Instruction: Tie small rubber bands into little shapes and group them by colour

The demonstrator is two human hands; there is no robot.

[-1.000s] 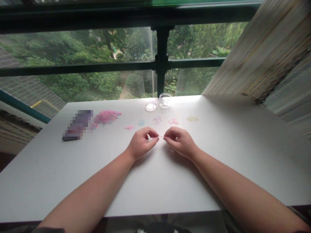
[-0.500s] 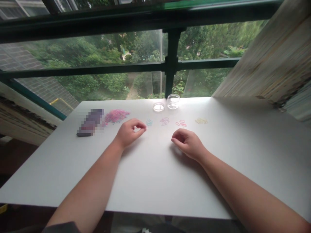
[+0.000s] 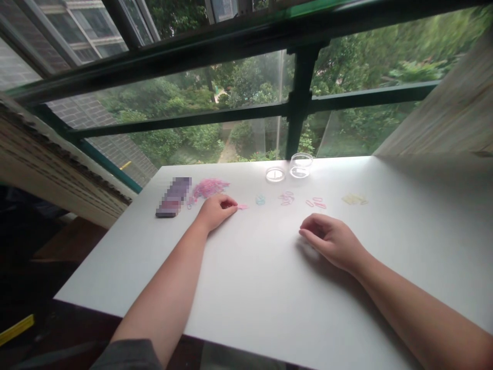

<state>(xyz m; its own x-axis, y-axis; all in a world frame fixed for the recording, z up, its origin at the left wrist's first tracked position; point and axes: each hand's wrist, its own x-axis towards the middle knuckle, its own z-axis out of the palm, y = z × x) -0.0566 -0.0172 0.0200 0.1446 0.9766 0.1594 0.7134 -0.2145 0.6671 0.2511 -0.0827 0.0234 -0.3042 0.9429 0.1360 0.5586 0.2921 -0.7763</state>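
Observation:
Small coloured oval loops that look like paper clips lie on the white table (image 3: 246, 277). My left hand (image 3: 217, 211) is pinched, its fingertips at a pink paper clip (image 3: 242, 206) on the tabletop; the exact contact is partly hidden. Behind that hand spreads a heap of pink and purple clips (image 3: 211, 187). To the right runs a row of small groups: teal clips (image 3: 260, 200), light purple clips (image 3: 286, 198), pink-red clips (image 3: 317, 202) and pale yellow clips (image 3: 354, 199). Nearest the pink-red group, my right hand (image 3: 333, 239) has its fingers curled and closed, with nothing visible in them.
A clear round container (image 3: 301, 165) and a shallow clear lid (image 3: 275, 174) stand at the table's back edge. A blurred-out dark flat object (image 3: 174, 197) lies left of the heap. Beyond are a green-framed window (image 3: 302, 97) and curtains on both sides.
The view has turned left, so everything sits farther right. Against the table, my left hand has drawn back leftward from the teal clips, uncovering the pink clip. My right hand stays curled near the same spot.

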